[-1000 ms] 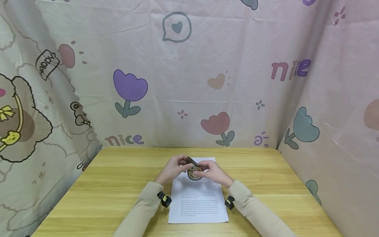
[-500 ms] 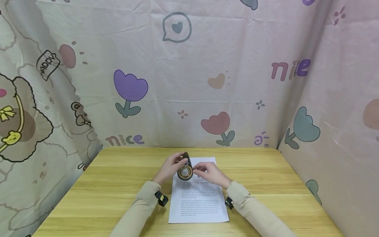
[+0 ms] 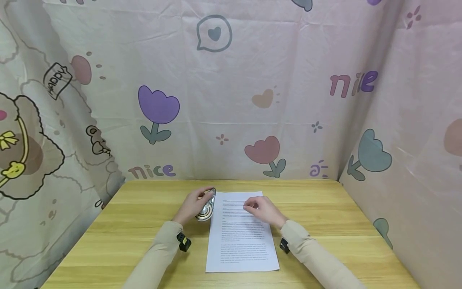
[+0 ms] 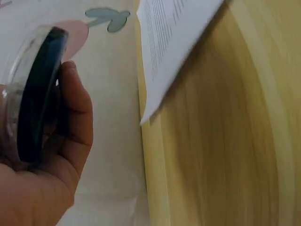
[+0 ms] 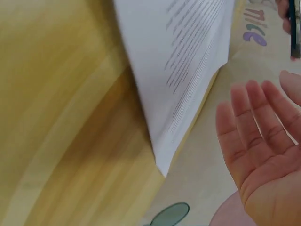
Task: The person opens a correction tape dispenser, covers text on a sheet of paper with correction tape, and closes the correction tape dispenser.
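My left hand (image 3: 192, 206) grips a teardrop-shaped correction tape dispenser (image 3: 205, 212) by its narrow end, just past the paper's upper left edge. A clear cover and dark base show on the dispenser (image 4: 41, 94) in the left wrist view, fingers curled behind it. Rings inside its round end are visible from the head. Over the upper right of the printed sheet (image 3: 240, 245) hovers my right hand (image 3: 266, 210), holding nothing. From the right wrist, that hand (image 5: 268, 146) shows its palm, fingers loosely extended.
The light wooden table (image 3: 119, 241) carries the sheet at its middle. A patterned cloth (image 3: 216, 80) with flowers and words hangs behind the table and along both sides. Black wrist cameras are strapped over the beige sleeves (image 3: 155, 253).
Both hands were together at the dispenser. My right hand has let go and drawn back slightly right; my left hand has carried the dispenser left, off the paper, and tilted it.
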{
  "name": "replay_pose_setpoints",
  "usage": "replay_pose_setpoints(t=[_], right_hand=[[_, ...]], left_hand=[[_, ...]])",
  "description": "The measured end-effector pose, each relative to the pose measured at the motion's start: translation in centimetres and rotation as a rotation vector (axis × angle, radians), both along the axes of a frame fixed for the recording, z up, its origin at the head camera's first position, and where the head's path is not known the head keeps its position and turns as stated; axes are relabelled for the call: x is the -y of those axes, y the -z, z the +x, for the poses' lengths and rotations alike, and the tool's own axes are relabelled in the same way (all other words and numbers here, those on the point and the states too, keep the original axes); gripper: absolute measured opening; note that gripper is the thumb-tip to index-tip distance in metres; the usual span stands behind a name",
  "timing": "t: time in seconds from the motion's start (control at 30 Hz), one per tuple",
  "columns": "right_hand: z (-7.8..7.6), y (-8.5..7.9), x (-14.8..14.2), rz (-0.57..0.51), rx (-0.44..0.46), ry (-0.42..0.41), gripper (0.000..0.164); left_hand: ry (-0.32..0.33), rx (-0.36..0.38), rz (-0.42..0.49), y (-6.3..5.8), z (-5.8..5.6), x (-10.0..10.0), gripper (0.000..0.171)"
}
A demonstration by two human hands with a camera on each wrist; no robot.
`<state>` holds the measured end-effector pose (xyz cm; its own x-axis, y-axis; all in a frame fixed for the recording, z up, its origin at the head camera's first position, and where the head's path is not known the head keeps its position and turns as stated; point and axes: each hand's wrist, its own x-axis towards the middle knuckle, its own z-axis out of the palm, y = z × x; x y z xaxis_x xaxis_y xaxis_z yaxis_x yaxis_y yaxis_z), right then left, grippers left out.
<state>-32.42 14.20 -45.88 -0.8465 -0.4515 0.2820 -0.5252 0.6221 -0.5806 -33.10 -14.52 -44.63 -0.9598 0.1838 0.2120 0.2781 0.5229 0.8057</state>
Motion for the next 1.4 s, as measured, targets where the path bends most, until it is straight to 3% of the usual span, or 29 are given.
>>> replay_pose_setpoints(t=[0.13,0.3,0.6,0.9,1.4], right_hand=[[0.0,0.1,-0.6,0.049,-0.009,0.036,0.013],[-0.3,0.6,-1.5,0.117,-0.025,0.101,0.011],[-0.7,0.5,-3.5,0.151,0.002,0.248,0.011],[-0.7,0.0,-4.3,0.165,-0.021,0.257,0.009],[-1.1,0.2,-4.9,0.158,0.005,0.288,0.014]], left_hand=[[-0.009,0.044,-0.048,0.2,-0.4,1.4,0.035],[0.036,0.117,-0.118,0.4,-0.6,3.0,0.029],[-0.005,0.099,-0.265,0.7,-0.9,6.1,0.039],[-0.083,0.057,-0.415,1.4,-0.9,9.2,0.042],[-0.145,0.080,-0.511,1.9,-0.8,13.2,0.048]])
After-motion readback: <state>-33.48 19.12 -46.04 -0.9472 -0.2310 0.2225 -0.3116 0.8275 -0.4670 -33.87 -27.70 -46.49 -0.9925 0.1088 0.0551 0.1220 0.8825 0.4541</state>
